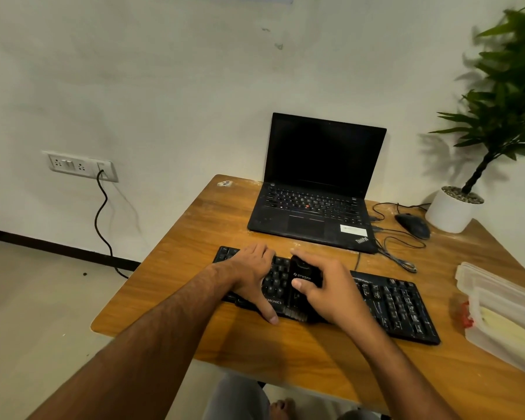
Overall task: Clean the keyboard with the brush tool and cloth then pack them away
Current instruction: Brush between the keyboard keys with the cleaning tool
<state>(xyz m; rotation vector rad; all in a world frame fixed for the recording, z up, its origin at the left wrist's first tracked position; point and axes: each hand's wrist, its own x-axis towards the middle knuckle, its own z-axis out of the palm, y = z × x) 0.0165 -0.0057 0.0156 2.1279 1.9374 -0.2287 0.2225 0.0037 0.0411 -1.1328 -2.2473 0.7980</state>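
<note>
Gripping brush tool [301,280] in right hand [331,286] over keyboard [391,301].

Right hand [331,286] grips brush tool [302,280] on keyboard [394,304]; left hand [252,268] presses keys.

A wooden table [212,225] is set against the wall. A black keyboard [391,301] is laid near its front edge. An open laptop [312,207] is placed farther back, with a mouse [412,224] and a white plant pot [449,212] to its right. Clear plastic containers [503,313] are stacked at the right edge.
</note>
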